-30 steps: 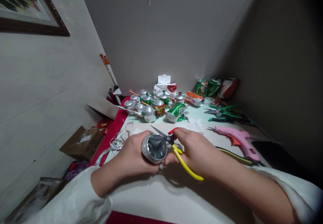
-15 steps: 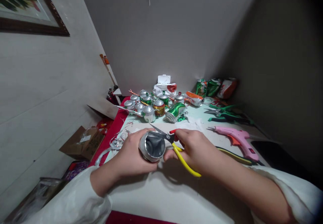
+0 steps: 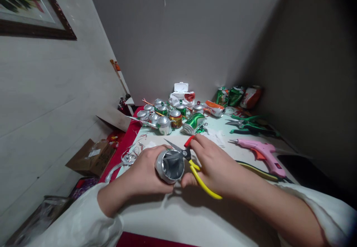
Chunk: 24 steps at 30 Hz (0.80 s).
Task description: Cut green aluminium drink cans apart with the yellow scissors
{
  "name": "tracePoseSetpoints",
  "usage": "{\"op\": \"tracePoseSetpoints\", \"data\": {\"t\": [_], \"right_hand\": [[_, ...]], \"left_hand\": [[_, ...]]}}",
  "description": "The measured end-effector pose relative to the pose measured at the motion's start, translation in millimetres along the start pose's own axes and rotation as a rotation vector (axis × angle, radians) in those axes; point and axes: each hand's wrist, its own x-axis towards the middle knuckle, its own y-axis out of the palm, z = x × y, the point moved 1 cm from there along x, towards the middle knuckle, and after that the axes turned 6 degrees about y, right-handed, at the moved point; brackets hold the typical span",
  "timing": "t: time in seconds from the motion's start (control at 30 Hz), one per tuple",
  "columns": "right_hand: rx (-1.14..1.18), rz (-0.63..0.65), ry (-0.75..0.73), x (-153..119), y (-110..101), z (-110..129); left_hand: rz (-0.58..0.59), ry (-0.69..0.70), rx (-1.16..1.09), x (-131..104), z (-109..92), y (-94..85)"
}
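Observation:
My left hand (image 3: pixel 146 171) is wrapped round a cut-open aluminium can (image 3: pixel 170 178), its silvery inside facing me. In my right hand (image 3: pixel 213 161) is a pair of scissors (image 3: pixel 185 153) with red and yellow handles. The blades are spread at the can's top rim, one reaching into the opening and the other above the rim. My right thumb is close to the can's right side; whether it touches I cannot tell. Beyond my hands lies a green and silver can (image 3: pixel 193 124) on its side.
Several small pots made from cans (image 3: pixel 164 125) stand at the back left, near a wipes pack (image 3: pixel 182 97). To the right lie a pink glue gun (image 3: pixel 262 152), green-handled cutters (image 3: pixel 245 123) and yellow-black pliers (image 3: pixel 258 170). More cans (image 3: pixel 222 97) stand behind. Metal scraps (image 3: pixel 131 157) lie at left.
The scissors have opened wider, with the lower blade now inside the can. The can has tilted and shifted slightly right and toward me.

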Motion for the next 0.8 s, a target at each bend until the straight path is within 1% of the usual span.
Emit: {"op": "tracePoseSetpoints", "data": {"t": [0.1,0.23,0.4,0.47,0.57,0.63,0.7,0.8], "right_hand": [[0.026,0.032,0.038,-0.7,0.9,0.7],[0.018,0.089,0.093,-0.3,1.9,0.0],[-0.038,0.101,0.121,1.3,4.5,-2.7],[-0.022,0.086,0.121,1.1,5.3,-5.2],[0.028,0.045,0.112,-0.4,4.3,-8.5],[0.038,0.027,0.132,-1.2,2.8,-9.2],[0.036,0.024,0.164,-1.3,1.8,-9.0],[0.032,0.031,0.178,-0.5,3.2,-8.1]], "left_hand": [[0.009,-0.005,0.0,1.1,-0.2,-0.3],[0.043,-0.06,-0.012,0.4,4.0,0.0],[0.092,-0.077,-0.067,-0.8,9.8,5.8],[0.054,-0.075,-0.054,0.2,9.1,7.9],[-0.076,-0.053,0.013,1.6,7.2,7.6],[-0.145,-0.049,0.042,1.2,7.8,5.8],[-0.158,-0.057,0.052,-0.4,9.9,4.6],[-0.13,-0.084,0.061,-2.9,11.3,5.8]]}}
